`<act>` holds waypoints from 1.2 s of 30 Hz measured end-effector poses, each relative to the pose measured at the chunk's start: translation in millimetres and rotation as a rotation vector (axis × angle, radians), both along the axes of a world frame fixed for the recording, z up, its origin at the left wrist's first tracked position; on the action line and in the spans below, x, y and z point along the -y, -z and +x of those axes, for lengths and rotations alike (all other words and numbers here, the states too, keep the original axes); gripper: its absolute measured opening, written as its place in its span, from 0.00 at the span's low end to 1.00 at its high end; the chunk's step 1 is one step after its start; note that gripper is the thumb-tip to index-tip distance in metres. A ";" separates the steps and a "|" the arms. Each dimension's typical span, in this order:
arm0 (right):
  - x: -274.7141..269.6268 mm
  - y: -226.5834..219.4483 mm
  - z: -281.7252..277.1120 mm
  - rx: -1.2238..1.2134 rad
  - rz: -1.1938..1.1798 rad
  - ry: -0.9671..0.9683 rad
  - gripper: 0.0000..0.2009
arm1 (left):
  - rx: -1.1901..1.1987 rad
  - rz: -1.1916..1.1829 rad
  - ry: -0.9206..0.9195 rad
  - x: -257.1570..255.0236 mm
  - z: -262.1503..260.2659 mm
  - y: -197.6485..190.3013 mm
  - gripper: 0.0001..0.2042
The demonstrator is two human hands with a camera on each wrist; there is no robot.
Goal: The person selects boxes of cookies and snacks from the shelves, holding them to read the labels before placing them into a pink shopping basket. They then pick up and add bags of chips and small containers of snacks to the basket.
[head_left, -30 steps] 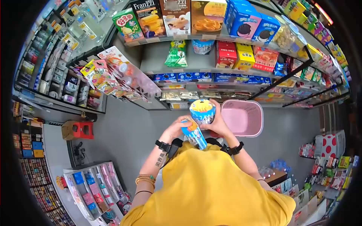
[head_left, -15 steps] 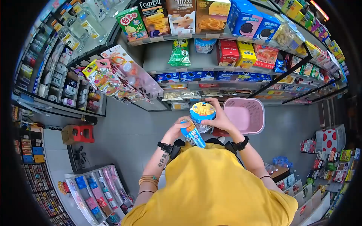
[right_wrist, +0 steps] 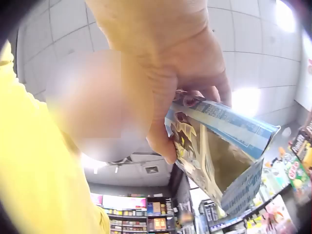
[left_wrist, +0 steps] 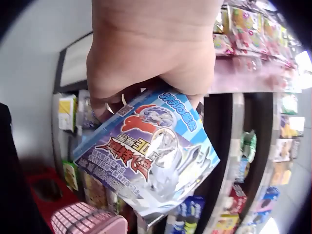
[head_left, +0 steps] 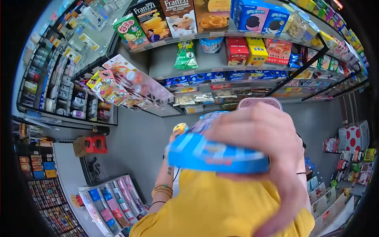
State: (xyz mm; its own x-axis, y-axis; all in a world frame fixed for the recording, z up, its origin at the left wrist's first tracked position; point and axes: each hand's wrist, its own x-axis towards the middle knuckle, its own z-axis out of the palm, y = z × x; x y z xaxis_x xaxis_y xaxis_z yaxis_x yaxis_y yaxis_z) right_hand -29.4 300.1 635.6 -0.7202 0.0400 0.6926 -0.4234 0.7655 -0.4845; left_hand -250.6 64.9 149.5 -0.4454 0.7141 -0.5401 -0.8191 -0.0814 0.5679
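My right hand (head_left: 268, 132) is raised close to the head camera and grips a blue box (head_left: 217, 156) with red lettering on its side. In the right wrist view, the fingers and thumb pinch this box at one end; its face has a window-like, brownish panel. My left hand (left_wrist: 151, 58) holds a blue and purple printed box (left_wrist: 151, 156) with silver creatures and Chinese lettering, gripped by its upper edge. In the head view, the raised box mostly hides the left hand and its box; a yellow printed end (head_left: 180, 128) shows beside the left fingers.
A pink plastic basket (head_left: 260, 101) stands on the floor ahead, partly covered by the right hand. Behind it are shelves (head_left: 158, 71) of boxed snacks. Hanging packets (head_left: 112, 89) jut out at left. A red stool (head_left: 96, 145) and a display case (head_left: 112, 205) stand further left.
The right hand has risen from waist level toward the head camera with its box. The left hand stays low, keeping its box. The basket is now partly covered in the head view.
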 end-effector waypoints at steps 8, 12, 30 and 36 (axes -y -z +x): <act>35.1 -48.3 -2.9 0.201 -0.185 0.109 0.13 | 0.046 -0.227 -0.132 79.9 7.7 68.7 0.23; 46.9 -47.5 -10.5 0.163 -0.222 0.179 0.12 | 0.039 -0.309 -0.151 100.0 8.0 89.8 0.23; -11.3 76.4 -37.5 0.506 -0.109 -0.073 0.40 | -0.068 -0.525 -0.336 117.1 11.2 149.1 0.22; -34.3 167.5 -20.2 0.717 -0.256 0.052 0.41 | -0.081 -0.548 -0.347 120.0 4.5 146.4 0.25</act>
